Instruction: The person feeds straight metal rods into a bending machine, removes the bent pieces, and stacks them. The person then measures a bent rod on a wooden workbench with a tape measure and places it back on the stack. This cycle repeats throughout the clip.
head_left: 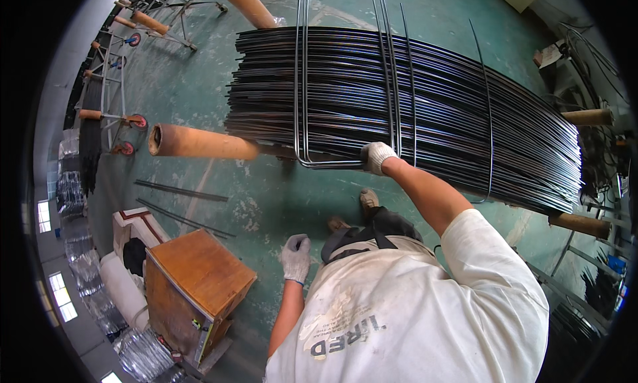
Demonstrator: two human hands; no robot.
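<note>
My right hand [379, 157], in a pale knit work glove, is closed around the near, crosswise part of some bent metal rods [332, 164]. These thin rods form narrow U shapes whose long legs stretch away over a wide bundle of straight dark metal rods [332, 84]. My left hand [297, 257], in a greyish glove, hangs low beside my body, away from the bundle. Its fingers are curled in, and nothing shows in them. Two more thin upright rods or ties cross the bundle farther right.
Orange-brown tubes [199, 142] jut out from under the bundle. At the lower left stands a wooden cabinet [203, 267] beside a white padded seat. Loose rods [181, 190] lie on the green floor. Wheeled metal racks [123, 91] stand at the far left, and cables hang at the right.
</note>
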